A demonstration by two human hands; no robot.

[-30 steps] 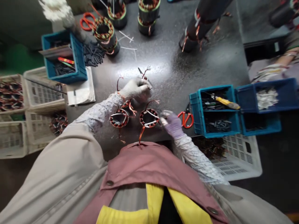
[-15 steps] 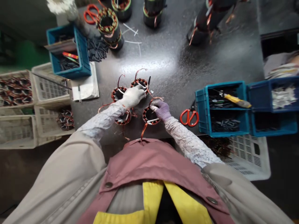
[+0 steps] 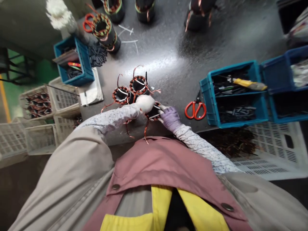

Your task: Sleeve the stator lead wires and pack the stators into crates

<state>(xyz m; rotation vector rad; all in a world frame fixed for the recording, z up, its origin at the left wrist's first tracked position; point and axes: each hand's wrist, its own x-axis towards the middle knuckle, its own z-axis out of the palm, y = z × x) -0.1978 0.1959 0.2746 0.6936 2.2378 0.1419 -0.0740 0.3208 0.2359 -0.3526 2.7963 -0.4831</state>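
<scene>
A wire-wound motor stator stands near the table's front edge, its rim of orange-copper windings partly covered by my hands. My left hand, in a white glove, is closed over its left upper rim; its fingertips are hidden. From the right, my right hand, in a purple glove, has its fingers pinched at the rim around a thin white strip. Behind my left hand stand two more stators, one at the back and one to the left, with loose lead wires. Another sits mostly under my left forearm.
Red-handled scissors lie to the right, beside a blue bin of black sleeves with a yellow-handled tool on top. At the left are another blue bin, white papers and plastic crates. Taller stators stand at the back.
My left hand has moved from the back stator toward me and right, onto the front stator. My right hand stays at that stator, slightly shifted. The head view has turned a little.
</scene>
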